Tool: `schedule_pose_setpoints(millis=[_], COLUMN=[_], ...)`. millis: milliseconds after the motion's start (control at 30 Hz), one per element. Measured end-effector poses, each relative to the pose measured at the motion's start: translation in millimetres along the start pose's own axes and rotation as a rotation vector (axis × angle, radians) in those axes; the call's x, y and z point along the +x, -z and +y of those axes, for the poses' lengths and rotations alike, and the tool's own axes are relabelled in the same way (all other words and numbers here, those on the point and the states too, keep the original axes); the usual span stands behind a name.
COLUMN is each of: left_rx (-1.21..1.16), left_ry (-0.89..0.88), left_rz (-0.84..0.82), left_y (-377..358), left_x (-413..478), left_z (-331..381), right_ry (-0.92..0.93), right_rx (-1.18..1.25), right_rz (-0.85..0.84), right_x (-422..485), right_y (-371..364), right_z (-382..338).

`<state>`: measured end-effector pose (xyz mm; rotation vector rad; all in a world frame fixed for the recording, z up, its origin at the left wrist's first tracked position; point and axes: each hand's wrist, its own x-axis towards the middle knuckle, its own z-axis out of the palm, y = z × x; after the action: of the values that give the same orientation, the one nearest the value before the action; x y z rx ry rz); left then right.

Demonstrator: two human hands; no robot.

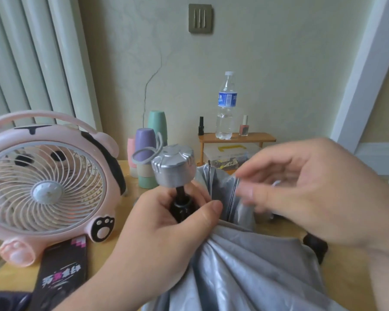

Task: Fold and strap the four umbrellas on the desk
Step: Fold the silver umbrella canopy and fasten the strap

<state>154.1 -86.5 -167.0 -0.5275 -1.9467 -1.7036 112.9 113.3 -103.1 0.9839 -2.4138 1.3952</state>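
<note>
Far left on the desk (103,250): pink fan (47,189), with a black phone (61,272) flat at its foot. Cups (145,151) stacked behind. Centre: left hand (166,230), fingers clamped round the black neck of the grey umbrella (245,265). Its silver handle (173,167) points up and the canopy is bunched at the near edge. Right hand (312,191) at a canopy fold, fingers bent and blurred; cannot tell if they pinch. Behind it, a shelf (236,138) with a bottle (226,106).

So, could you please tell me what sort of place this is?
Probably a room at home, at a wooden desk: it holds a pink cat-faced desk fan, stacked plastic cups and a pink nail polish bottle on a small shelf.
</note>
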Motion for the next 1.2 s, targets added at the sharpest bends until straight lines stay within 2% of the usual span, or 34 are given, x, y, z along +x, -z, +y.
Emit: schedule_pose_setpoints(millis=[67, 133, 200, 267, 433, 500, 700, 767, 867, 933, 1000, 1033, 1133, 1200], left_rx=[-0.019, -0.055, -0.059, -0.069, 0.047, 0.069, 0.183, 0.293, 0.588, 0.683, 0.782, 0.833, 0.903, 0.814], left_ry=[-0.029, -0.04, -0.043, -0.059, -0.059, -0.06, -0.089, -0.15, -0.283, -0.217, 0.005, 0.075, -0.163, -0.109], left_rz=[-0.076, -0.193, -0.282, -0.302, -0.275, -0.285, -0.484, -0.429, -0.245, -0.296, -0.423, -0.429, -0.235, -0.191], left_y=[4, 10, 15, 20, 26, 27, 37, 38, 44, 52, 54, 54, 49, 47], left_x=[0, 0, 1, 3, 5, 5, 5, 5, 7, 24, 38, 37, 11, -3], left_z=[2, 6, 10, 9, 3, 4, 9, 3, -13, -22, -21, -21, 5, 19], right_ry=[-0.016, -0.106, -0.258, -0.322, -0.143, -0.086, -0.085, -0.077, -0.023, 0.014, 0.009, 0.002, 0.001, 0.001], right_rx=[-0.148, -0.205, -0.266, -0.328, -0.113, -0.124, -0.192, -0.28, -0.291, -0.248, -0.189, -0.172, -0.206, -0.23], right_rz=[0.219, 0.275, 0.153, 0.002, -0.13, -0.138, 0.059, -0.02, -0.108, -0.131, -0.173, -0.192, -0.203, -0.211], right_x=[10, 20, 25, 26, 27, 27, 29, 30, 29, 27, 23, 22, 19, 17], right_y=[8, 10, 9, 8, -3, -11, -22, -24, -30, -34, -35, -35, -34, -34], right_z=[15, 32, 44, 53, 61, 61, 64, 66, 63, 59, 53, 50, 40, 34])
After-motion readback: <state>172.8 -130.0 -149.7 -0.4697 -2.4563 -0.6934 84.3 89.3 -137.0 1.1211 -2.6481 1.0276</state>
